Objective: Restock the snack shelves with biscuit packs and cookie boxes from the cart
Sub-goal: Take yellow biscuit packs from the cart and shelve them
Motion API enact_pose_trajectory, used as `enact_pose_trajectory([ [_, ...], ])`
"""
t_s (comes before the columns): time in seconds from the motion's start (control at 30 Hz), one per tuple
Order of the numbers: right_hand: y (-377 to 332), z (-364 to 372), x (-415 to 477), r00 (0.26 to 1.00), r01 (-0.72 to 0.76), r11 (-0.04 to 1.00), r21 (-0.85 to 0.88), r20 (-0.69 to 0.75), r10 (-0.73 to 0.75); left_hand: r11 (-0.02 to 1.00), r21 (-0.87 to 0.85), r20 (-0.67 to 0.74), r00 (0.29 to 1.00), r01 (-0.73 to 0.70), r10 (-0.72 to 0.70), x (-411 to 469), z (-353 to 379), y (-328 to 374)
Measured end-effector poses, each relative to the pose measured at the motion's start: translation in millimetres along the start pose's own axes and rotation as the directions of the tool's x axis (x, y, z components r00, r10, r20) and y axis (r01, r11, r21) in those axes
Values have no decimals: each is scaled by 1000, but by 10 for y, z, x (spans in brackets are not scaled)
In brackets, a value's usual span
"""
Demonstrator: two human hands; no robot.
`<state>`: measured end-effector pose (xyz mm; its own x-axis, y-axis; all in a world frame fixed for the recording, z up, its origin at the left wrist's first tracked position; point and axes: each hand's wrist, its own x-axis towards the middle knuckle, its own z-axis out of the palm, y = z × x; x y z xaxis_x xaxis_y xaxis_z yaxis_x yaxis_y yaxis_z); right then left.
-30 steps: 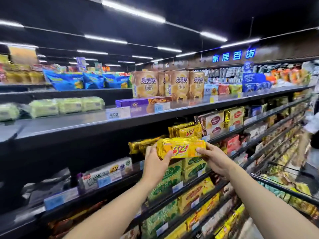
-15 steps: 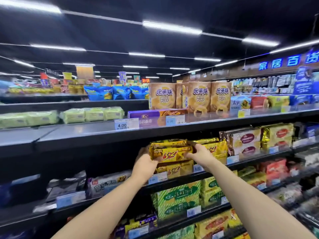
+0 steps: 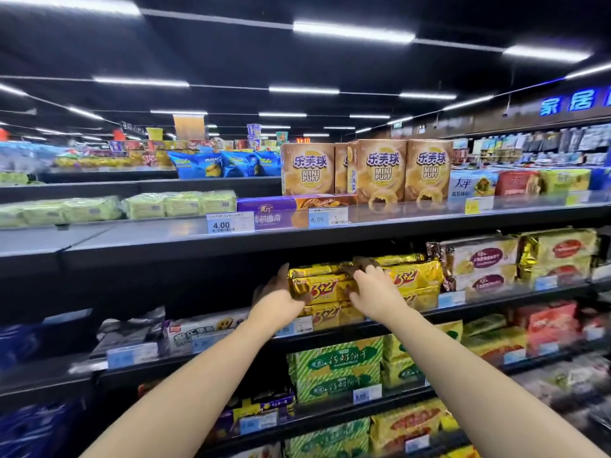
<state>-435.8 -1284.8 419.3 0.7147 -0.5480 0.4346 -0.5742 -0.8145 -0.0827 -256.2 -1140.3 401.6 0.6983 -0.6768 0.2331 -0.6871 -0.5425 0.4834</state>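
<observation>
Both hands on the shiny gold crinkled-foil biscuit pack (image 3: 317, 285): left hand (image 3: 279, 297) clasps its 9 o'clock end, right hand (image 3: 373, 292) curls its fingers over the 3 o'clock end. It lies flat atop a matching pack (image 3: 330, 315) on the dark metal shelf (image 3: 330, 337).

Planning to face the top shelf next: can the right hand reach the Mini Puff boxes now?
Probably, once freed: the right hand grips the gold 3+2 pack one shelf down, and the Mini Puff boxes stand just above near the open shelf front.
</observation>
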Motion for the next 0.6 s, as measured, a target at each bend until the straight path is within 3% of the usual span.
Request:
enact_pose_trajectory([
  [0.33, -169, 160, -240, 967, 134, 990, -51, -211, -142, 988, 151, -137, 991, 11, 10, -216, -1, -29],
  [0.47, -338, 226, -322, 920, 212, 976, -54, -327, -218, 965, 250, -287, 946, -77, 150, -462, -68, -133],
  [0.6, -700, 264, -473, 906, 267, 964, -24, -334, -259, 913, 363, -352, 880, -186, 319, -811, -223, -423],
])
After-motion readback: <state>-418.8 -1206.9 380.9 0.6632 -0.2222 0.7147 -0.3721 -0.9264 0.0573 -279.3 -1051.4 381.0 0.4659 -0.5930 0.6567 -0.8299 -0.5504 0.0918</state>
